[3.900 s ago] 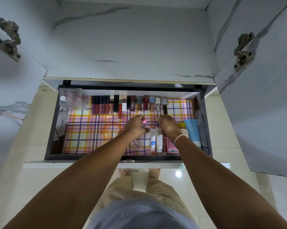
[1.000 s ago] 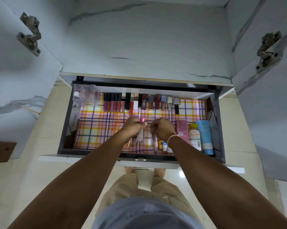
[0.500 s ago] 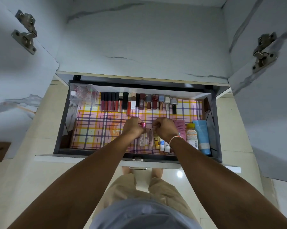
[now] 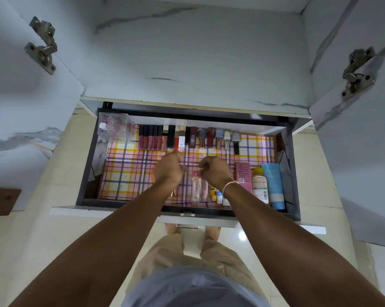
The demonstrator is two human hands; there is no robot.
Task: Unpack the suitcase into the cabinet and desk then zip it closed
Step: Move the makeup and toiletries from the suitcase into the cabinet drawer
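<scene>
an open drawer with a plaid liner (marble-look cabinet above) holds a clear bottle, cap pointing away; left hand and right hand hover curled, gripping nothing.

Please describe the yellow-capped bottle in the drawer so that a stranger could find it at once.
Look in the open drawer, at its right end. The yellow-capped bottle lies between a pink box and a light blue tube. Only it has a yellow cap and an orange label.
</scene>
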